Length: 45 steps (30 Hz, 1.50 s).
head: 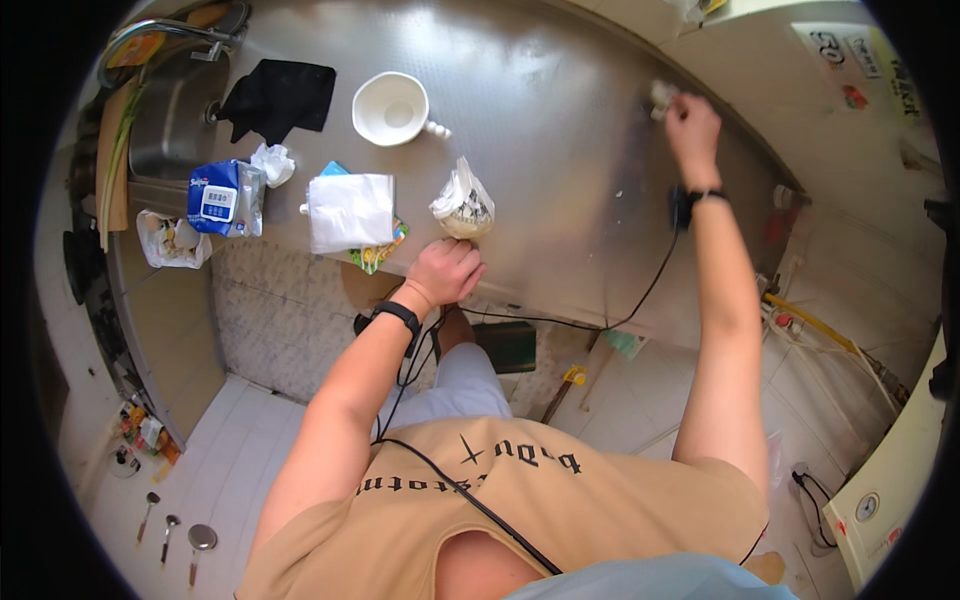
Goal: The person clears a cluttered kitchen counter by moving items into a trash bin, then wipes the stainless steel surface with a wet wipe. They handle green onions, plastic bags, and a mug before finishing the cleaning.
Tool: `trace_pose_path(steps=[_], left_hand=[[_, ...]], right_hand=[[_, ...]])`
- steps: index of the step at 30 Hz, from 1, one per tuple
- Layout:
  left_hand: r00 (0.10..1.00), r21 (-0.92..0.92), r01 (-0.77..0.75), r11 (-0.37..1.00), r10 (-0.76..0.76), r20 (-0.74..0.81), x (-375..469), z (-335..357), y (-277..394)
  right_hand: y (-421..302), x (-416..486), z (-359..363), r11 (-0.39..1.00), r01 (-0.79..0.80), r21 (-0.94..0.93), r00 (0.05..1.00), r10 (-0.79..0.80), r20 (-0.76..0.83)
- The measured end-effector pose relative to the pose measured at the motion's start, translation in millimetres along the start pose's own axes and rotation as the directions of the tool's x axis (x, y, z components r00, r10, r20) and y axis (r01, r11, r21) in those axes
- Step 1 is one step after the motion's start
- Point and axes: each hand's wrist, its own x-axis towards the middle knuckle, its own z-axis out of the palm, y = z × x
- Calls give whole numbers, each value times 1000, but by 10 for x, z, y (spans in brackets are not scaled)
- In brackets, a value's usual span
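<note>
My right hand reaches to the far right of the stainless steel counter. Its fingers are closed on a crumpled white wipe, blurred, at the counter's surface. My left hand rests at the front edge, fingers curled, with nothing visible in it. Just beyond its knuckles stands a tied white plastic bag with pale contents that I cannot make out. Left of that bag lies a stack of folded white plastic sheets or bags, on top of a colourful printed packet.
A white mug with a beaded handle and a black cloth lie farther back. Near the sink are a blue wipes pack, a crumpled tissue and an open bag of scraps. A black cable links both wrists.
</note>
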Motion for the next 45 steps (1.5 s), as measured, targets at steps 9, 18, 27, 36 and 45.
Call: trace_pose_path(steps=[9, 18, 27, 36, 45], left_hand=[[999, 31, 16, 999, -18, 34, 4, 21, 29], [999, 34, -9, 999, 8, 31, 43, -1, 44], [999, 55, -14, 998, 12, 38, 11, 38, 53], [999, 84, -39, 996, 39, 2, -22, 91, 36], [999, 83, -35, 996, 36, -14, -35, 123, 42]], right_hand=[[325, -52, 283, 975, 139, 173, 980, -160, 115], [-526, -1736, -499, 925, -6, 379, 892, -166, 421], [-268, -1329, -26, 954, -4, 300, 981, -54, 185], [-1241, -3560, -785, 894, -18, 447, 762, -277, 586], [618, -2686, -798, 864, -503, 42, 864, 500, 60]])
